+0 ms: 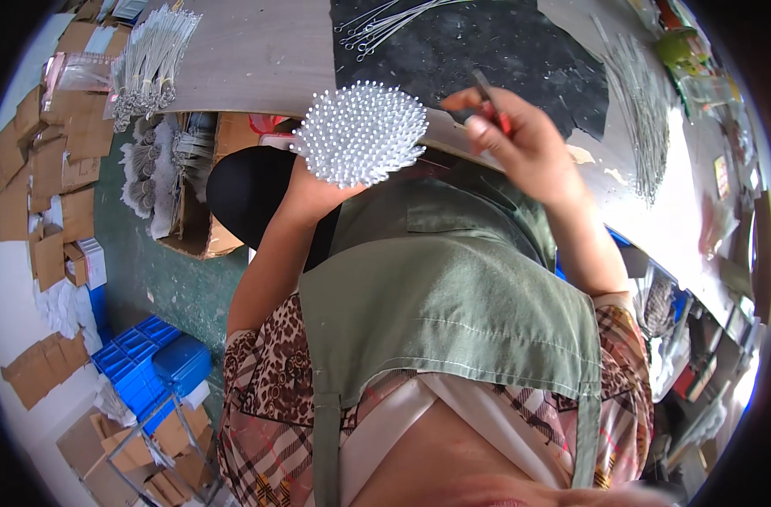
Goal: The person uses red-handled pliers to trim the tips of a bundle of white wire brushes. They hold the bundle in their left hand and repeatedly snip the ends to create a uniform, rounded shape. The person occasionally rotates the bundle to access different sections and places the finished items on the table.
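My left hand (pixel 325 193) is closed around a thick bundle of thin rods (pixel 362 135), held over the table's front edge. The bundle shows end-on as a round cluster of small white tips, and most of the rods' length is hidden. To the right of it, my right hand (pixel 533 150) is raised with a small red-handled tool (pixel 492 106) in its grip. A dark, narrow end of that tool points up and left; its exact kind cannot be made out. The tool and the bundle are apart. Behind both hands, several looped metal wires (pixel 394 27) lie on a black mat (pixel 478 63).
On the grey table (pixel 254 51), tied wire bundles (pixel 153 59) lie at the far left and loose wires (pixel 641 118) at the right. A cardboard box (pixel 225 228) with more bundles stands below. Blue crates (pixel 136 359) and flattened cardboard (pixel 68 160) are at the left.
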A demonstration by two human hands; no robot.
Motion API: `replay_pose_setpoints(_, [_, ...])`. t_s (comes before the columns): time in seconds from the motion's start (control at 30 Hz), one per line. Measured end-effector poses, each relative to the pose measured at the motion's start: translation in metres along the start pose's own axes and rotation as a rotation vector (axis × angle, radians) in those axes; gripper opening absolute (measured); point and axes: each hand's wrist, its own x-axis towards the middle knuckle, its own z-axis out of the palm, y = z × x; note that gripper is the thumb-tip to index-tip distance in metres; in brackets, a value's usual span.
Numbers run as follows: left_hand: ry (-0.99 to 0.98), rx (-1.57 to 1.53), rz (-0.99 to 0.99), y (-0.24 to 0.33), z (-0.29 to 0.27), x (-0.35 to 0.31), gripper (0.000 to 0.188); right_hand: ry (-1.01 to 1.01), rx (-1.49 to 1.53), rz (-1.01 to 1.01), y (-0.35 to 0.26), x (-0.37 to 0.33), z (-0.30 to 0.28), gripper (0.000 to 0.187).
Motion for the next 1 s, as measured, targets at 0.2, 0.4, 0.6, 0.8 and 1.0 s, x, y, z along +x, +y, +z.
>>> replay_pose_setpoints(0.2, [0.013, 0.106, 0.001, 0.019, -0.006, 0.010, 0.035, -0.070, 0.194, -0.016, 0.010, 0.001, 0.019, 0.036])
replay_pose_setpoints(0.4, [0.057, -0.084, -0.141, 0.000, 0.009, -0.006, 0.030, -0.044, 0.315, -0.012, 0.018, 0.001, 0.023, 0.044])
replay_pose_setpoints(0.6, [-0.001, -0.160, -0.146, -0.014, 0.017, -0.014, 0.026, -0.095, 0.413, 0.019, 0.019, 0.002, 0.030, 0.047])
replay_pose_setpoints(0.8, [-0.058, -0.521, -0.169, 0.023, 0.003, 0.004, 0.027, -0.109, 0.387, 0.012, 0.014, 0.001, 0.036, 0.046])
replay_pose_setpoints(1.0, [-0.033, -0.554, -0.134, 0.014, 0.012, 0.000, 0.029, -0.108, 0.415, 0.033, 0.016, 0.003, 0.038, 0.047])
